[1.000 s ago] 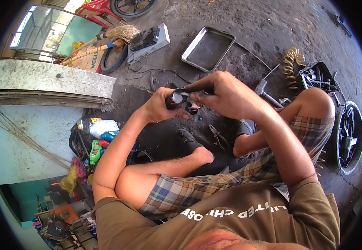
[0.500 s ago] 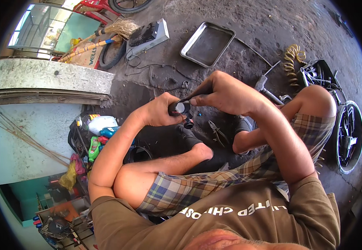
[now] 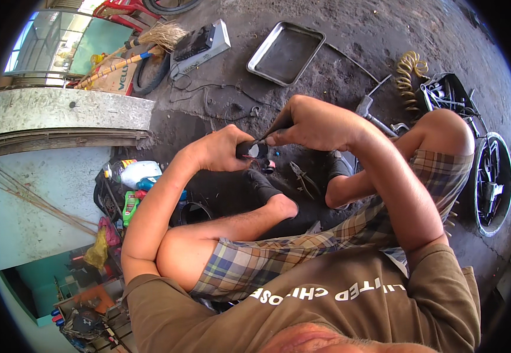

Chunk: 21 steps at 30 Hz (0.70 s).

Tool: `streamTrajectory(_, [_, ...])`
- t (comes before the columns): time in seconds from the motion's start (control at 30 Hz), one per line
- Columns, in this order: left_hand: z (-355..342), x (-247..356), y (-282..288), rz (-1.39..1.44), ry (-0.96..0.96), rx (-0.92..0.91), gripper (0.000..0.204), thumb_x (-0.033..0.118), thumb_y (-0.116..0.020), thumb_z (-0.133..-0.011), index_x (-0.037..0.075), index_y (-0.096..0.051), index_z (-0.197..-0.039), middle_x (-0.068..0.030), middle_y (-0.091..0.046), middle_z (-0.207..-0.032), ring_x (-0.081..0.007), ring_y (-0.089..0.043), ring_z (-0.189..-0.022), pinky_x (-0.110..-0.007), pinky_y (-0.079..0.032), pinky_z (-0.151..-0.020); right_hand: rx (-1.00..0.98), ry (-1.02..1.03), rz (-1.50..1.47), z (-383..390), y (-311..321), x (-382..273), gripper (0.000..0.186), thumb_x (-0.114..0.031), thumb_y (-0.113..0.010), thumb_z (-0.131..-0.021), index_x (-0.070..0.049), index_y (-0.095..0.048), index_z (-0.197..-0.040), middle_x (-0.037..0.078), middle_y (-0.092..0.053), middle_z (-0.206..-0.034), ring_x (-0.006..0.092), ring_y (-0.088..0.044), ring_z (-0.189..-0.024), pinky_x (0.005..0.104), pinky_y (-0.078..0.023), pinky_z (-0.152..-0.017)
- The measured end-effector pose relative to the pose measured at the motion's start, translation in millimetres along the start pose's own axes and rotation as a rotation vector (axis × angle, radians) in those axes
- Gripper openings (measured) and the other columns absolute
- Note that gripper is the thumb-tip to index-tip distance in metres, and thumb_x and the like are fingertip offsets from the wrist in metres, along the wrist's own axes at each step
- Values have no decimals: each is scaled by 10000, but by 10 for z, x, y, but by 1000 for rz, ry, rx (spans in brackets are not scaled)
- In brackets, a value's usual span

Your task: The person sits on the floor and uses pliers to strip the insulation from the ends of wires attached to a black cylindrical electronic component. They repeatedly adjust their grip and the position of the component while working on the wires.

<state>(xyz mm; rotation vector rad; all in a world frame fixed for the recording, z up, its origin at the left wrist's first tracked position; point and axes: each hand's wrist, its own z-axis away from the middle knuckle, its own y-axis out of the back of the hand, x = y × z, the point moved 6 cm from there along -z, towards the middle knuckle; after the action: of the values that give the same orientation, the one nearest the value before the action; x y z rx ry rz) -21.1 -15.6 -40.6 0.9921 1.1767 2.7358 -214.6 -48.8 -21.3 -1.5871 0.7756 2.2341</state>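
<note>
Black plastic, by the look of it, makes up the small cylindrical part [image 3: 245, 149] held between the hands above the person's feet, its pale round face turned upward. Fingers of the left hand [image 3: 220, 150] wrap around its side in a firm grip; the thumb and fingertips of the right hand [image 3: 302, 126] pinch together at its rim, though I cannot tell whether they grip the part or something thin against it. Such fiddly fingerwork seems best done with the left grip steady, the right pressing in small, controlled movements, and no tug on the small dark piece [image 3: 269, 167] just below. Rough, dark-stained floor [image 3: 349, 70] spreads all around, with pliers [image 3: 305, 179] lying open between the feet. Beyond the hands rests a rectangular metal tray [image 3: 286, 56]; a yellow coiled hose [image 3: 407, 79] lies to the right, and a straw broom [image 3: 167, 36] and a low, spotted white wall [image 3: 67, 115] stand to the left.
</note>
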Motion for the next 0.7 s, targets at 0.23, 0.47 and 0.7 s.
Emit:
streamTrajectory(0.23, [-12,98,56,-82,-3,-11,156,84,-795,-766,-15,-697,-838,-208,-675,-711,-338,-631,-630,-428,-514,-650,-11,-7,43,-62,-51,90,361,-282,-805,-894,-5,-808,-1124,216,-785,-958,291,-746,-888,407,-567,-853])
streamTrajectory(0.47, [-141,91,-137,-433,6,-159,182,81,-785,-750,53,-749,-925,-201,-730,-837,-432,-696,-859,-507,-556,-760,-123,63,335,-193,-342,242,348,-283,-790,-887,-31,-801,-1126,239,-772,-974,371,-752,-884,450,-568,-848])
streamTrajectory(0.7, [-31,-201,141,213,29,130,214,125,-847,-809,-1,-691,-886,-37,-657,-715,-118,-546,-663,-367,-480,-643,178,101,177,-71,283,124,369,-303,-770,-960,28,-782,-1123,208,-778,-912,216,-703,-801,402,-554,-821])
